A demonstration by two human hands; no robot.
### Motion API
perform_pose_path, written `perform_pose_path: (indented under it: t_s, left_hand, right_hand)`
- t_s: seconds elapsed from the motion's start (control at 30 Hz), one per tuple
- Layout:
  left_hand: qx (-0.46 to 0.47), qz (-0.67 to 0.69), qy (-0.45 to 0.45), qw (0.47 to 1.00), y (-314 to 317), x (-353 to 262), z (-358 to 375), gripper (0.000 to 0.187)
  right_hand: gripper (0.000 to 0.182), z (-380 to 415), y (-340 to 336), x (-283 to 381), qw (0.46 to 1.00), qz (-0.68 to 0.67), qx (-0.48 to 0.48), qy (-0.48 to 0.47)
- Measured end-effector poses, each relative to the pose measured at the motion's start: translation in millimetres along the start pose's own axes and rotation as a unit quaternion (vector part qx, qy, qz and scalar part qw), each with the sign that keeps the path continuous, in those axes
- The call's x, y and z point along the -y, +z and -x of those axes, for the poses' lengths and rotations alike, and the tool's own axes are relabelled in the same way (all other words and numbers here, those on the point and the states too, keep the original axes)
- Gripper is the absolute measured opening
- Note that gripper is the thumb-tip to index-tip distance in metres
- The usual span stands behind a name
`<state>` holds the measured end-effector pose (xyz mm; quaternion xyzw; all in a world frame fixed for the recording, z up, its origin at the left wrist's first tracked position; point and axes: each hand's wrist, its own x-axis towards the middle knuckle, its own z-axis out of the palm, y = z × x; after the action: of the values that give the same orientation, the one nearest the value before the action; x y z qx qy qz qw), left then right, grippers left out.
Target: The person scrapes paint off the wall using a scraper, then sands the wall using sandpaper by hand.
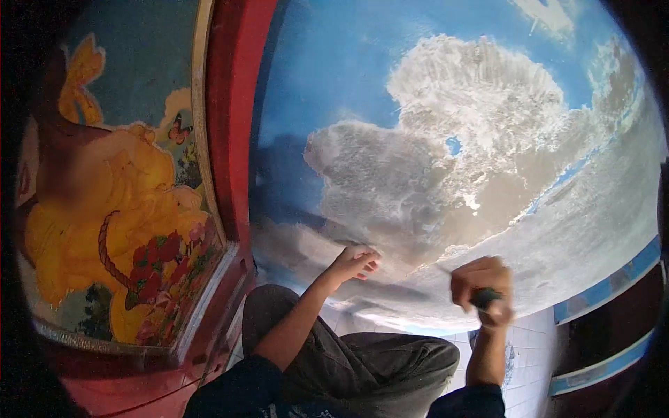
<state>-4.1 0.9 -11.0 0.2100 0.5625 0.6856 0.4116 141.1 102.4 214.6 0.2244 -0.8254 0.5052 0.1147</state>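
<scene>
Scraper (484, 298) gripped (right hand (481, 282)).

No readable text, label, brand, number or sign appears anywhere in the view. The blue wall (362, 83) with its scraped grey patch carries no lettering. The painted panel (118, 209) at the left edge shows only pictures, a yellow figure, flowers and a butterfly, with no words. The dark tool handle (484, 297) gripped in the right hand (481, 285) shows no marking that can be made out.
</scene>
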Motion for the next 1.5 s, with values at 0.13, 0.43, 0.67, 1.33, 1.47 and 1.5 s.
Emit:
perform_pose_path:
  t_s: [0.13, 0.43, 0.67, 1.33, 1.47, 1.5]
  left_hand:
    - [-0.075, -0.154, 0.254, 0.952, 15, 21, -17, 0.029]
    - [0.180, -0.034, 0.197, 0.963, 110, -19, 49, 0.041]
    - [0.091, -0.264, 0.361, 0.890, 118, 35, 25, 0.034]
    - [0.024, -0.527, 0.082, 0.846, 90, 178, -42, 0.042]
    - [0.055, -0.551, 0.093, 0.827, 91, 176, -41, 0.044]
    - [0.056, -0.551, 0.091, 0.828, 92, 174, -40, 0.044]
  right_hand:
    - [0.028, 49, 15, -53, 0.978, 0.153, -0.064, 0.130]
    - [0.023, 103, 35, -94, 0.959, 0.184, -0.213, 0.028]
    - [0.041, 136, 25, -95, 0.948, 0.193, -0.253, -0.005]
    - [0.038, 266, 94, -259, 0.696, -0.533, -0.393, 0.277]
    - [0.034, 265, 95, -255, 0.704, -0.501, -0.398, 0.308]
    - [0.034, 266, 95, -254, 0.702, -0.501, -0.400, 0.309]
